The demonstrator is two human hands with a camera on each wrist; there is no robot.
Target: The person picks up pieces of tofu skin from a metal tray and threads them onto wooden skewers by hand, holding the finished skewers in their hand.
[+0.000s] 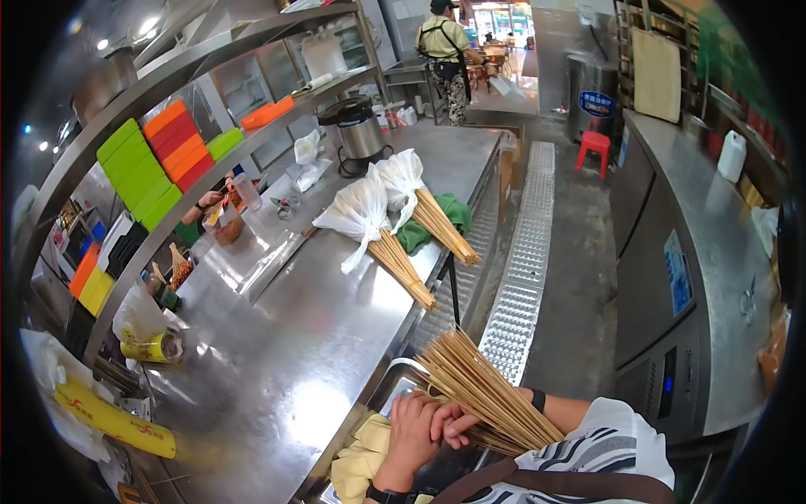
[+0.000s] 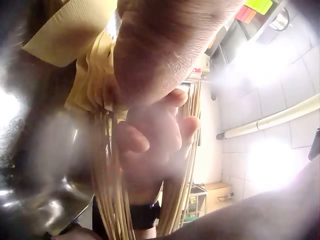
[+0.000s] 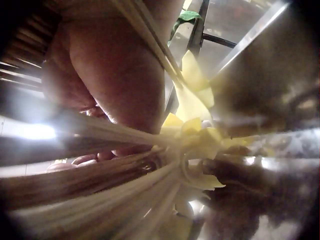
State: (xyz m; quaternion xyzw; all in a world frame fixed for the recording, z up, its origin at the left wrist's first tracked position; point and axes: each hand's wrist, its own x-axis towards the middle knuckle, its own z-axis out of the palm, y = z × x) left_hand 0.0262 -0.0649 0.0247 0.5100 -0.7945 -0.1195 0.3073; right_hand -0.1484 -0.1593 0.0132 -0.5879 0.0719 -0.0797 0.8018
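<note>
A thick bundle of thin wooden skewers (image 1: 487,386) slants across the person's front. Folded pale-yellow sheets, resembling tofu skin (image 1: 363,454), are threaded at its lower ends and hang over a metal tray (image 1: 401,370). My left hand (image 1: 411,428) curls at the lower part of the bundle, beside the yellow folds (image 2: 97,75). From behind the skewers comes my right hand (image 1: 453,422), gripping them with its fingers close against the left ones. Skewers run on both sides of the right hand (image 2: 155,140) in the left wrist view. The left fingertips are mostly hidden.
Two skewer bundles wrapped in white plastic bags (image 1: 357,210) lie on the steel table (image 1: 277,336) by a green cloth (image 1: 453,212). A steel pot (image 1: 361,130) stands farther back. A shelf with coloured boxes (image 1: 138,172) runs left. Another person (image 1: 445,59) stands at the far end.
</note>
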